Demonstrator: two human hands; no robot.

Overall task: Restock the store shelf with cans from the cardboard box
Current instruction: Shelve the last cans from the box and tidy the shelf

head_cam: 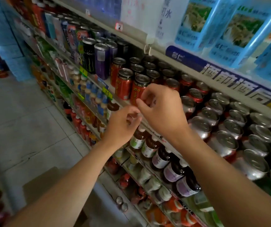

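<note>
Red cans with dark tops stand in rows on the middle shelf (98, 81). My right hand (161, 110) is at the front-row red can (139, 86), with thumb and curled fingertips against its lower side near the shelf edge. My left hand (123, 125) hovers just below and left of it, in front of the shelf rail. Its fingers are curled and I see nothing held in them. A brown cardboard box (41, 182) sits on the floor at lower left, partly hidden by my left forearm. Two can tops (121, 203) show low down beside it.
Tall black and purple cans (97, 59) stand left of the red ones. Silver-topped cans (229, 133) fill the shelf to the right. Bottled drinks (156, 149) line the shelf below. Blue water packs (229, 27) sit above. Grey tiled floor (25, 112) lies to the left.
</note>
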